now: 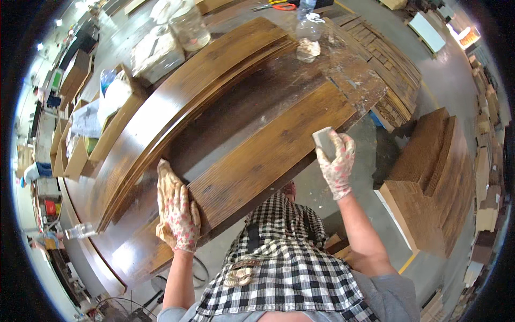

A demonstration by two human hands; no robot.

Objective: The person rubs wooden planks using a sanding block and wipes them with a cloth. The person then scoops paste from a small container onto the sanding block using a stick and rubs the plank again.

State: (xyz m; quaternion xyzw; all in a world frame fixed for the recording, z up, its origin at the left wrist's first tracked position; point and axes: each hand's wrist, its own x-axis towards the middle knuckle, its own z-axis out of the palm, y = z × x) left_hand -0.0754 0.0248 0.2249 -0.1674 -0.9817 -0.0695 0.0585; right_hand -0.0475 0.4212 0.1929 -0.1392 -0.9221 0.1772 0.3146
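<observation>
A brown wood-grain plank (268, 147) lies slantwise on the dark worktable (236, 102) in front of me. My left hand (182, 217), in a flower-patterned glove, is at the plank's left end with a crumpled tan cloth (165, 174) in its grip. Part of the cloth is hidden under the fingers. Near the plank's right end, by its near edge, my right hand (338, 161) wears a matching glove. Its fingers close on a pale grey flat block (323, 138). Whether the block touches the plank I cannot tell.
Beyond the plank lies a stack of long brown planks (198, 64). Clear bottles (189, 29), a plastic bag (310, 29) and orange-handled scissors (283, 6) stand or lie farther back. A cardboard box (110, 126) is at left; more stacked boards (424, 182) stand at right.
</observation>
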